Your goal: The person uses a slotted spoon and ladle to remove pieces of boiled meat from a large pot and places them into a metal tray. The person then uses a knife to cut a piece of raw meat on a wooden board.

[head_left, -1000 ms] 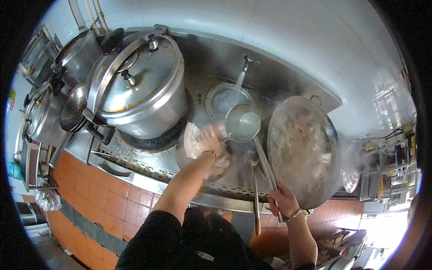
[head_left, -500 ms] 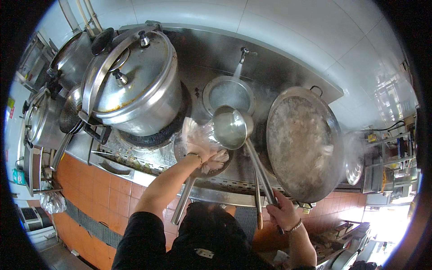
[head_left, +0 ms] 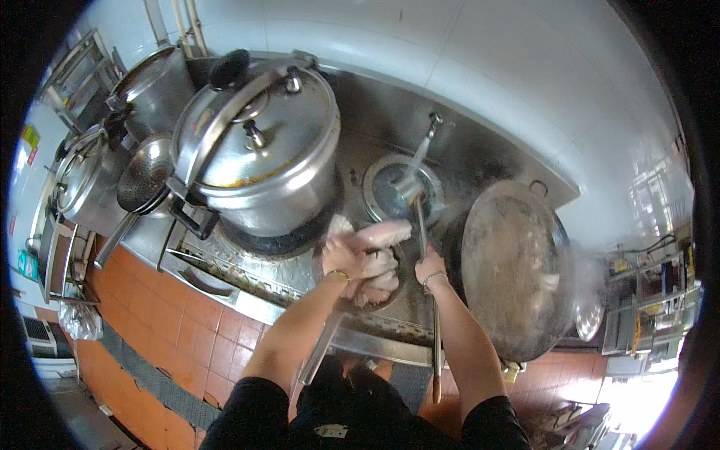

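My left hand [head_left: 341, 258] is closed on pale raw meat [head_left: 381, 264], several whitish and pinkish pieces heaped over a round strainer or pan. Its metal handle [head_left: 321, 349] slants down toward me from under the heap. My right hand [head_left: 430, 265] grips the long handle of a metal ladle [head_left: 409, 187]. The ladle's bowl is down in a round metal basin [head_left: 370, 201] of water, just beyond the meat. From the tap [head_left: 436, 118] at the back, a stream falls into that basin, close to the ladle.
A large pressure cooker [head_left: 262, 161] stands on the left burner. A perforated skimmer [head_left: 142, 176] and more pots [head_left: 154, 90] lie farther left. To the right sits a wide wok [head_left: 510, 274] of cloudy liquid, with steam about it. A wooden-ended rod [head_left: 436, 367] hangs over the stove's front edge.
The ladle has gone from above the meat, where it was tipped with water, into the basin. My right hand has moved forward and left. The view has shifted, and more meat shows.
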`<action>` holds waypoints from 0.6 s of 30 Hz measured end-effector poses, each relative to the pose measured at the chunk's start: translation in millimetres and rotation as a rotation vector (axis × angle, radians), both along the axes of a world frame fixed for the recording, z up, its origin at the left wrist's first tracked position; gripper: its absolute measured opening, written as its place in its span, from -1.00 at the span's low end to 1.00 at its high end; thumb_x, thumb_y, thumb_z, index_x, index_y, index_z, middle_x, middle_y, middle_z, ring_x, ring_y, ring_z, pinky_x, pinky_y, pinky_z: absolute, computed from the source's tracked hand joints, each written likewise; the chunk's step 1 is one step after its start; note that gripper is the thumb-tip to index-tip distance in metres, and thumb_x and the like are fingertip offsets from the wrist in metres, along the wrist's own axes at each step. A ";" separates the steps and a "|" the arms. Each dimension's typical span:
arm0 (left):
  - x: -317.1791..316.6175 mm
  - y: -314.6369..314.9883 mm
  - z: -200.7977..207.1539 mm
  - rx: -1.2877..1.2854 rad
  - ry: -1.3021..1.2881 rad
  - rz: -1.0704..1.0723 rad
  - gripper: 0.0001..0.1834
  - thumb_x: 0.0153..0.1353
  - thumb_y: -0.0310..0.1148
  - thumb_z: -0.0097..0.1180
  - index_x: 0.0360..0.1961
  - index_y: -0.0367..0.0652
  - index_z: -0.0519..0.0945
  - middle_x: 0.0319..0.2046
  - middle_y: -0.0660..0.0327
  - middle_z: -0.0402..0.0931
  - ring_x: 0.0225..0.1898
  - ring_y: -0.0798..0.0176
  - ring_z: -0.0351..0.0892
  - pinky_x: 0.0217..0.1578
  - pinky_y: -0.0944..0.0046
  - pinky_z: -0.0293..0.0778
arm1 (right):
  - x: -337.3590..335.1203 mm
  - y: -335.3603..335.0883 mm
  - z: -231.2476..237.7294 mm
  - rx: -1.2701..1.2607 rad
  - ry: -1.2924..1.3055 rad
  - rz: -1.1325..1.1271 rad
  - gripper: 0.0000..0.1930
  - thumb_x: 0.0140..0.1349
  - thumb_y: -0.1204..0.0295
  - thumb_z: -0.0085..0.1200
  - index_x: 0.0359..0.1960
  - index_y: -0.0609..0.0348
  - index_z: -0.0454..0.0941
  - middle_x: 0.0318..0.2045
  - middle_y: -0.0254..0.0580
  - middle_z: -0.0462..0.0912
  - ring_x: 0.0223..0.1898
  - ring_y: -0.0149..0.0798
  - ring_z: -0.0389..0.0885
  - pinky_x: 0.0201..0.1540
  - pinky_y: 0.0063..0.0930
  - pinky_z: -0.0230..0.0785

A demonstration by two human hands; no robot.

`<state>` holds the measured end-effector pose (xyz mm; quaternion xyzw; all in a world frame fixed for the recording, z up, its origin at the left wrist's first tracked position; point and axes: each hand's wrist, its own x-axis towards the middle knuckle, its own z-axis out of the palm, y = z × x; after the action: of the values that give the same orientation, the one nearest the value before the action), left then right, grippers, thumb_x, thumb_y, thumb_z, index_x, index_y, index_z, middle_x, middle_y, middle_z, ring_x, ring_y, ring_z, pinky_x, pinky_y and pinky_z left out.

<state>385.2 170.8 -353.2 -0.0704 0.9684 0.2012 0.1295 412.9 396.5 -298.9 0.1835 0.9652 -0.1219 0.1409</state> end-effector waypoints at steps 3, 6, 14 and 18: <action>-10.2 11.0 -11.8 0.199 -0.013 0.216 0.02 0.13 0.20 0.13 0.33 -0.43 0.11 0.23 -0.15 0.23 0.24 -0.21 0.30 0.24 -0.02 0.30 | -10.6 13.9 -17.3 -1.459 -0.050 -0.746 -0.77 0.37 0.40 0.03 -0.02 0.22 0.41 -0.35 -0.16 0.59 -0.56 -0.37 0.54 -0.67 -0.46 0.34; -17.3 14.2 -17.6 0.204 0.013 0.217 -0.07 0.07 0.21 0.19 0.27 -0.27 0.25 0.21 -0.15 0.25 0.22 -0.22 0.29 0.21 -0.11 0.28 | 16.3 29.5 -5.7 -1.939 -0.078 -0.927 -0.92 0.40 0.41 -0.01 -0.26 0.12 0.41 -0.48 -0.33 0.46 -0.68 -0.50 0.32 -0.71 -0.51 0.19; -32.1 20.1 10.3 0.279 -0.057 0.020 -0.21 0.11 0.20 0.17 0.13 -0.23 0.35 0.20 -0.08 0.27 0.24 -0.17 0.24 0.18 -0.10 0.28 | 136.6 48.2 134.7 -1.457 0.005 -0.587 -0.69 0.33 0.43 0.03 0.08 0.16 0.38 -0.58 -0.31 0.47 -0.77 -0.45 0.30 -0.79 -0.52 0.13; -26.0 49.3 -3.9 0.069 0.108 -0.158 -0.11 0.15 0.12 0.11 0.33 -0.29 0.19 0.18 -0.16 0.34 0.30 -0.08 0.22 0.25 -0.14 0.22 | 170.0 40.3 175.3 -1.333 -0.002 -0.518 -0.58 0.30 0.49 0.02 0.19 0.23 0.33 -0.65 -0.29 0.45 -0.81 -0.43 0.29 -0.80 -0.51 0.12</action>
<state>359.2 220.0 -357.1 0.0215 0.9690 0.2272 0.0949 582.9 436.8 -123.5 0.2815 0.6106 -0.7153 0.1906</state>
